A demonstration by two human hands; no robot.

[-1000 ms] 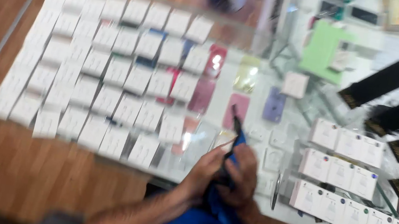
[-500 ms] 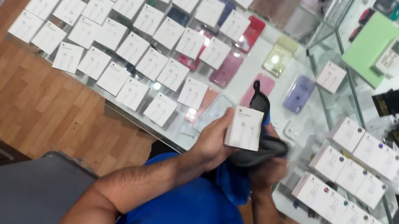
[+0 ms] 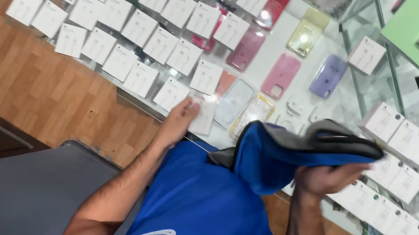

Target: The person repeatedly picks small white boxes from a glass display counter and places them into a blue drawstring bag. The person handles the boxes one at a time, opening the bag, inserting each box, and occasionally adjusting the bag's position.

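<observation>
The left arm is reaching forward, forearm bare, with the left hand (image 3: 179, 119) lying fingers together on a small white box (image 3: 203, 116) at the near edge of the glass worktop (image 3: 292, 63). Whether the fingers are gripping the box or only pressing on it cannot be told.

The right arm is bending upward at the elbow, a dark cross mark showing on the forearm. The right hand (image 3: 327, 177) is closing on a folded cloth (image 3: 294, 151), thumb below and fingers hidden under the fabric. The cloth is soft and limp, blue on one face and grey on the other, with a dark edge; it is hanging over the worktop's near edge, in front of the person's blue shirt (image 3: 205, 213).

Flat, square white boxes (image 3: 125, 13) are lying in close rows on the glass at the left. Glossy phone cases (image 3: 281, 76) in pink, yellow, lilac and clear are lying beneath the glass. More white boxes (image 3: 406, 142) are standing in rows at the right.
</observation>
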